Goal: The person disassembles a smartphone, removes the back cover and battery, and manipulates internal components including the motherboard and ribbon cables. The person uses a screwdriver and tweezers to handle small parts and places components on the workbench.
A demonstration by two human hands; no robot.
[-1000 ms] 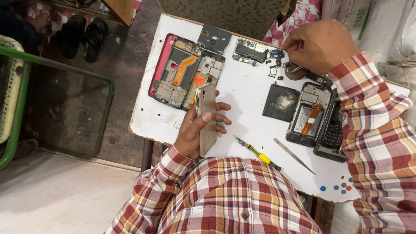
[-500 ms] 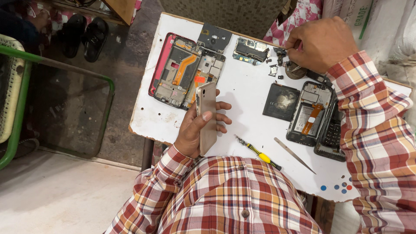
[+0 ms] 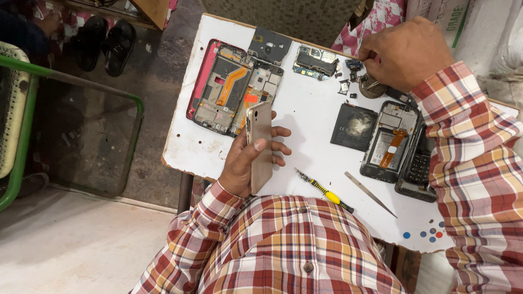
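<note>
My left hand grips a gold-backed phone on edge above the near left part of the white table. My right hand is at the far right of the table, fingers pinched over small loose parts next to a round dark piece; what it holds is hidden. An opened phone with an orange flex cable lies below that hand, beside a black keypad phone.
A red-framed opened phone, a second opened frame, a circuit board and a black battery lie on the table. A yellow-handled screwdriver and metal tweezers sit near the front edge. Green metal frame at left.
My right hand has shifted slightly left and lower over the small parts. The left hand and the phone stay as they were.
</note>
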